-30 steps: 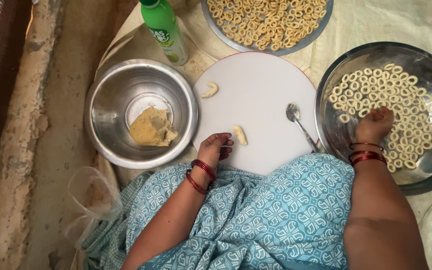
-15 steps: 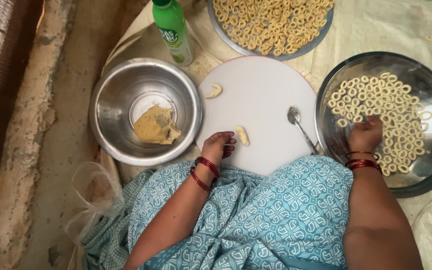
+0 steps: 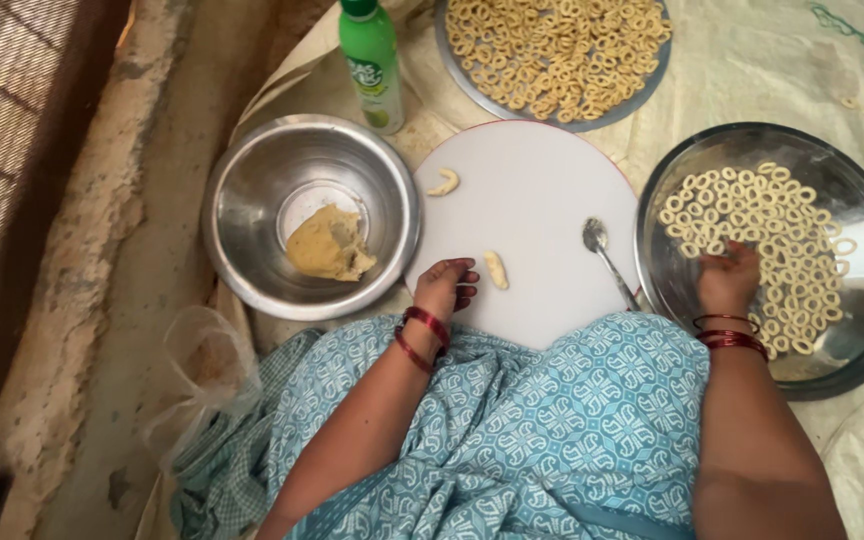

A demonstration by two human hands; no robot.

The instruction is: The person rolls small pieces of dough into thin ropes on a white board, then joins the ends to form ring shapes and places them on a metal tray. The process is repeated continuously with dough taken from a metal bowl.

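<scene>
While the left hand (image 3: pixel 444 285) curls loosely, empty, beside a dough piece (image 3: pixel 495 269), the right hand's (image 3: pixel 727 280) fingers hide among dough rings (image 3: pixel 782 230), grip unclear.

Left hand (image 3: pixel 444 285) curled, fingers bent, right hand (image 3: pixel 729 280) reaching forward, palm down

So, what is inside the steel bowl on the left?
The bowl holds one lump of dough, lying on its bottom. What is under the dough is covered.

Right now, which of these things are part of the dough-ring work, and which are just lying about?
In use: left hand, dough piece, white board, right hand, steel tray of rings, bowl of dough.

Lying about: green bottle, spoon, plastic bag.
</scene>
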